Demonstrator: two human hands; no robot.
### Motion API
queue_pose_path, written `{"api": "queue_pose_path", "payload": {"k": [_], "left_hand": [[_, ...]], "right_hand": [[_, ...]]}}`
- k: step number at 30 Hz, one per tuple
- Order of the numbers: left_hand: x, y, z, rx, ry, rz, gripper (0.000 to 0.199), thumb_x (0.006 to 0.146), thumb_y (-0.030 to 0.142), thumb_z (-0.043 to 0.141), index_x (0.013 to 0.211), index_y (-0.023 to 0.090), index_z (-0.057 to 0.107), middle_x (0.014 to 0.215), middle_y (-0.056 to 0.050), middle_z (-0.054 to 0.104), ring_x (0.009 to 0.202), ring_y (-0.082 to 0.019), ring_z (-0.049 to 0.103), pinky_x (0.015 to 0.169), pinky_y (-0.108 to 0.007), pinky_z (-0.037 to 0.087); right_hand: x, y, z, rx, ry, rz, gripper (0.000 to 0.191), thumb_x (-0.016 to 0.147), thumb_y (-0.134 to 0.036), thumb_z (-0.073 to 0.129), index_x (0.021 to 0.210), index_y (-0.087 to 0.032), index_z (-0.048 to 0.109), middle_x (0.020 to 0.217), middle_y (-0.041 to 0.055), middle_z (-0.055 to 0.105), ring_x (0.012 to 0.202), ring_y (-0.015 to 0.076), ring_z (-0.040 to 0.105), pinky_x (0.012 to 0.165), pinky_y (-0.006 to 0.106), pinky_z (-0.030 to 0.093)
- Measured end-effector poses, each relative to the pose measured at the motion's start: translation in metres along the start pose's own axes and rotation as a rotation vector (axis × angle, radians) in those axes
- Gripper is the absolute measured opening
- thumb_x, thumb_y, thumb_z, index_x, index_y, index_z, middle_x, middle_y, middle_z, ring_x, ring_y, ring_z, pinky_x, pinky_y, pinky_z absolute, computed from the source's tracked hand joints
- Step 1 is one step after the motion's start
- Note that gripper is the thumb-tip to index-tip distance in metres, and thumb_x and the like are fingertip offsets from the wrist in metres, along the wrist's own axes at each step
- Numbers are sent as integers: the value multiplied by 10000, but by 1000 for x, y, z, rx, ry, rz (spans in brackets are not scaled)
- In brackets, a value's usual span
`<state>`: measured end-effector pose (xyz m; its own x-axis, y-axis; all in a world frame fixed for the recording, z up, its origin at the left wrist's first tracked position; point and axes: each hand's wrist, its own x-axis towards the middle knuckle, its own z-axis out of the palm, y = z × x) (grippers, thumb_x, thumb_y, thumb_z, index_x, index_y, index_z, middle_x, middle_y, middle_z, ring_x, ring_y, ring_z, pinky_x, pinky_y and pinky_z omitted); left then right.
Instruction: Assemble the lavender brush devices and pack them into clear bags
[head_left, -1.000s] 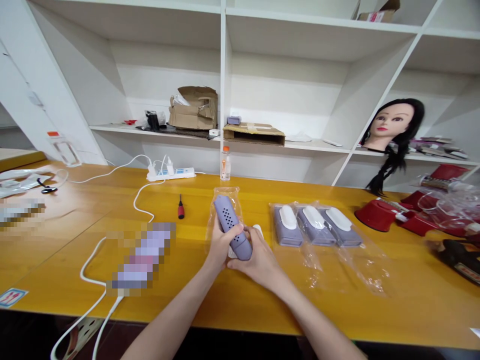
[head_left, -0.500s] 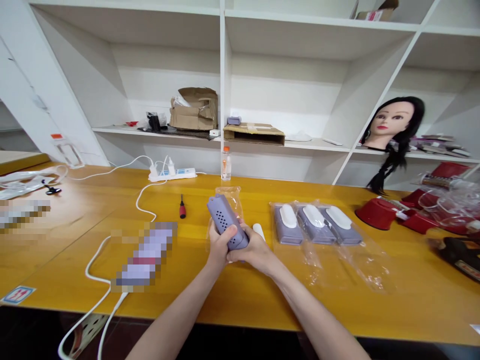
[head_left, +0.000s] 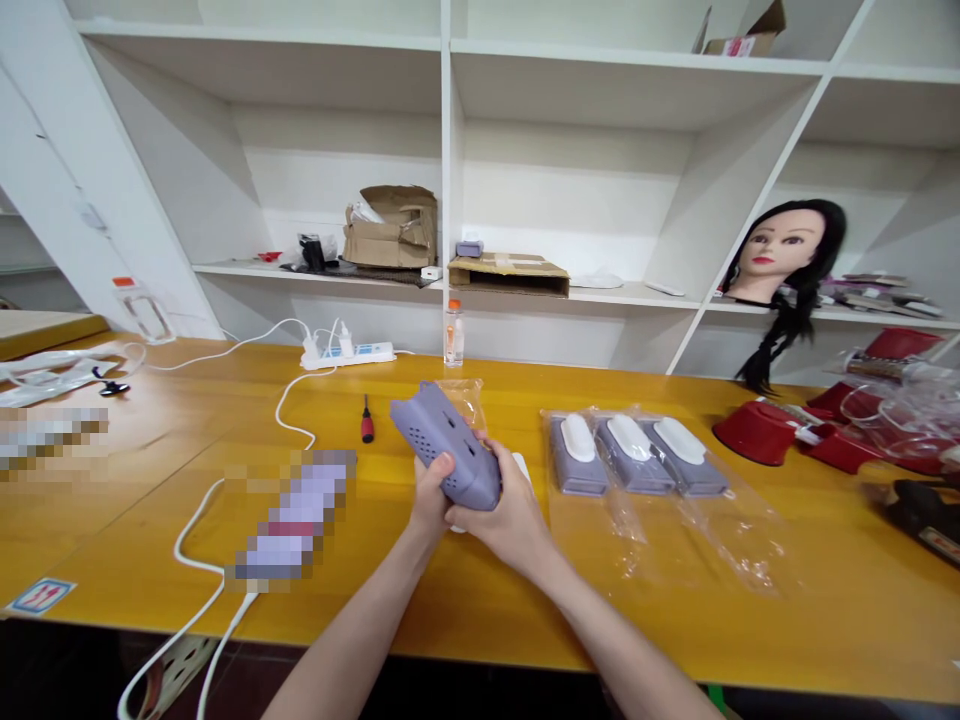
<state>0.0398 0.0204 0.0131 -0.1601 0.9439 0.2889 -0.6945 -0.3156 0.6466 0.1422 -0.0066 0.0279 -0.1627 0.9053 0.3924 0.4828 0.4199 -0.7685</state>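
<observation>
Turning: perforated lilac housing [head_left: 442, 445] tilts further toward upper left
Hands: left hand [head_left: 431, 497], right hand [head_left: 510, 522] both gripping it

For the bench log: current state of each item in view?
Left hand: gripping the casing.
Right hand: gripping the casing's lower end.
Perforated grey plastic casing: held tilted, unbagged.
Clear plastic bag: lying behind the casing.
Three grey units: bagged, lying flat.
Power strip: two plugs inserted.
Plastic bottle: capped, upright.
</observation>
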Motion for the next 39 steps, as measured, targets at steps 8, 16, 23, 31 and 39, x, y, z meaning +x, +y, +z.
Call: {"api": "queue_pose_path", "payload": {"k": [8, 16, 23, 31, 39], "left_hand": [[1, 4, -1, 18, 137, 124, 443, 632, 335, 634, 1032, 158, 565, 901, -81, 652, 877, -241, 622, 770, -358, 489], [-7, -5, 8, 56, 196, 191, 474, 621, 252, 675, 1064, 181, 523, 908, -66, 647, 814, -204, 626, 741, -334, 490], [-10, -6, 11, 8, 187, 177, 479, 625, 366, 667, 1046, 171, 547, 845, -65, 664, 813, -213, 628, 769, -342, 480], [-5, 4, 10, -46, 268, -118, 428, 659, 470, 585, 913, 126, 592, 796, -79, 661, 807, -232, 637, 759, -341, 475], [2, 7, 4, -35, 190, 15, 476, 628, 431, 623, 1012, 160, 555, 871, -78, 657, 831, -238, 630, 718, -347, 489]], "right_hand": [[-7, 10, 6, -669, 189, -409, 418, 722, -170, 556, 1128, -123, 466, 1073, 146, 562, 974, 288, 512, 792, 422, 444], [-1, 1, 1, -793, 194, -280, 151, 699, -215, 538, 841, -179, 501, 814, 50, 583, 749, 222, 539, 595, 316, 318], [-1, 7, 0, -759, 235, -392, 108, 697, -169, 525, 794, -174, 477, 790, 48, 626, 709, 189, 567, 602, 293, 258], [-3, 9, 3, -675, 66, -415, 119, 687, -197, 525, 797, -177, 487, 836, 85, 640, 788, 212, 595, 618, 282, 322], [7, -12, -25, -275, -200, -81, 691, 592, -373, 723, 1186, -211, 410, 1109, 82, 556, 985, 237, 551, 764, 367, 449]]}}
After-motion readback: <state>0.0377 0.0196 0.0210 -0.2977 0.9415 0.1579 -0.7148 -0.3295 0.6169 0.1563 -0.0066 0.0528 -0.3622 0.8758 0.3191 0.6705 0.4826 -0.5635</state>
